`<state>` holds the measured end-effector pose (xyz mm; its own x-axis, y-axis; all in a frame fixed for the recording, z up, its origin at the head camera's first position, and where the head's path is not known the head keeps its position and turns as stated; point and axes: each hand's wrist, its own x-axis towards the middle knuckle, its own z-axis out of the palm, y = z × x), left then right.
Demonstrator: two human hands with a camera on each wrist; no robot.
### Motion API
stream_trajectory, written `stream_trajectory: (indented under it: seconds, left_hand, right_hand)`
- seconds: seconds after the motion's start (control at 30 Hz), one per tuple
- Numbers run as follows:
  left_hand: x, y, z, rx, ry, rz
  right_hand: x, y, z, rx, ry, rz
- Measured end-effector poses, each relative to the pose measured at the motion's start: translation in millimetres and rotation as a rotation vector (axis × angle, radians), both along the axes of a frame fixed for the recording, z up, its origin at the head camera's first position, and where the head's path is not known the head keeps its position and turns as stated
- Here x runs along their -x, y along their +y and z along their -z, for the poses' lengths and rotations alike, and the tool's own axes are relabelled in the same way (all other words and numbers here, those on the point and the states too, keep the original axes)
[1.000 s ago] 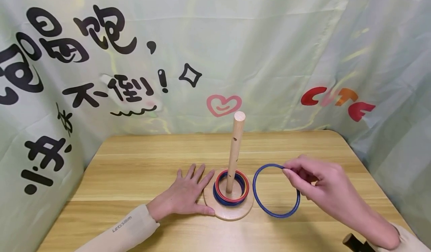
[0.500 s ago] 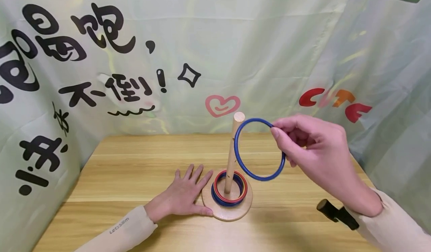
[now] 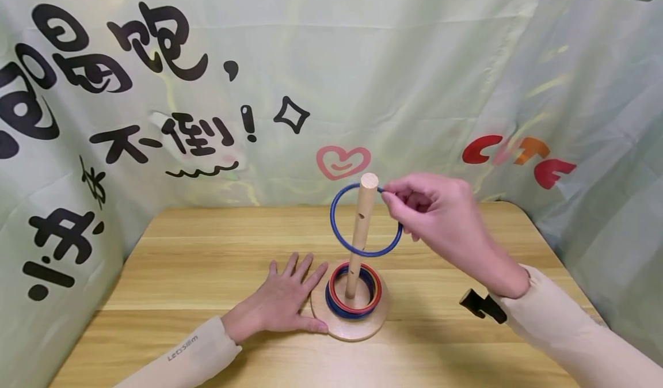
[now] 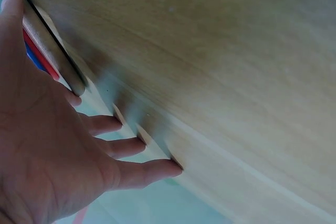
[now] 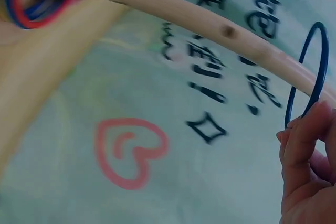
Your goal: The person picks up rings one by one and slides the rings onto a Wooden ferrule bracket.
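A wooden peg point(image 3: 364, 215) with small holes stands upright on a round wooden base point(image 3: 352, 331). My right hand point(image 3: 440, 212) pinches a blue ring point(image 3: 373, 254) between thumb and forefinger. That ring encircles the upper part of the peg: its far side passes behind the wood, its near side in front, and the right wrist view agrees. At the bottom of the peg lies a stack of rings, a red ring point(image 3: 380, 289) over blue ones. My left hand point(image 3: 282, 301) rests flat on the table, fingers spread, thumb and forefinger at the base's left edge.
The wood-grain table point(image 3: 207, 250) carries the base near its middle. A pale printed curtain point(image 3: 414, 88) hangs behind and along both sides of it. A black strap end point(image 3: 481, 305) sticks out at the right sleeve point(image 3: 549, 313).
My right hand has lifted the blue ring from right of the base, then carried it left and around the peg. The left hand has stayed in place.
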<state>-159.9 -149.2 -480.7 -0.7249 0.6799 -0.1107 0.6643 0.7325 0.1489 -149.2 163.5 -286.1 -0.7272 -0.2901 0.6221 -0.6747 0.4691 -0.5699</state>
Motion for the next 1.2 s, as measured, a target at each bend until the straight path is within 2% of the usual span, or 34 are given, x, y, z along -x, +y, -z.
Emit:
stream_trajectory:
  seconds: [0.17, 0.5, 0.73, 1.03, 1.2]
  left_hand:
    - [-0.4, 2, 0.9, 0.007, 0.009, 0.005]
    - [0.1, 3, 1.9, 0.009, 0.008, -0.006]
    - [-0.6, 3, -0.2, -0.001, 0.016, 0.000]
    - [-1.4, 2, -0.4, -0.003, 0.012, 0.005]
    - [-1.7, 2, -0.4, -0.003, 0.024, 0.011]
  right_hand:
    - [3.8, -2, 32.9, -0.055, -0.048, -0.017]
    - [6.6, -5, 97.5, -0.060, -0.199, -0.045]
    - [8.9, -6, 136.4, -0.086, -0.183, -0.016]
    - [5.2, -7, 160.5, -0.091, -0.322, 0.013]
    - [4.2, -7, 166.2, -0.085, -0.337, 0.001]
